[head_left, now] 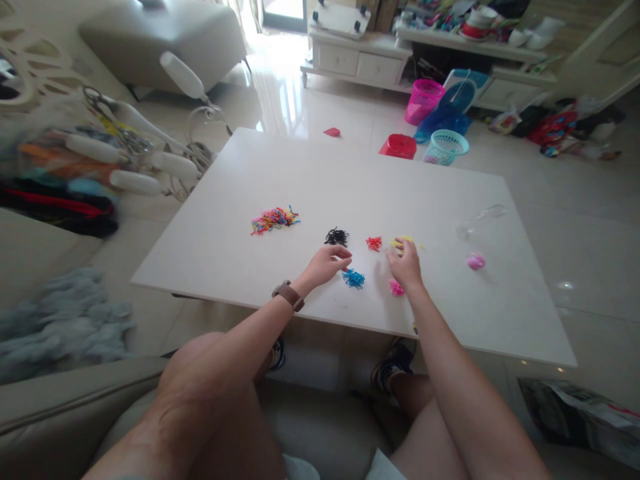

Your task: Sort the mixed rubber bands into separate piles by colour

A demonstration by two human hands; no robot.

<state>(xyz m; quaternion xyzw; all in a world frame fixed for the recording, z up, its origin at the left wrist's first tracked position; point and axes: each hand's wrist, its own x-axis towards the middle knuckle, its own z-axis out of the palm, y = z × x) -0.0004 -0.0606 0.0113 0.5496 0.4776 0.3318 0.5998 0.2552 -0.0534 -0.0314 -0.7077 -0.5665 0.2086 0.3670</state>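
Note:
Small piles of what look like tiny rubber bands lie on the white table [310, 173], sorted by colour. My left hand [326, 264] is closed, its fingers pressed together between the black pile [337, 236] and the blue pile [354, 279]. A speck of red shows at its fingertips, too small to name. Over the yellow pile [403, 241], which it partly covers, my right hand [406, 265] has its thumb and fingers apart. The red pile [373, 243] lies left of that hand, and the pink pile [397, 287] sits beneath its wrist.
A larger mixed-colour pile [275, 220] lies on the table's left part. Toward the right are a pink rounded object [476, 261] and a clear object [483, 220]. Beyond the far edge stand a red container [399, 145] and a light-blue basket [447, 147].

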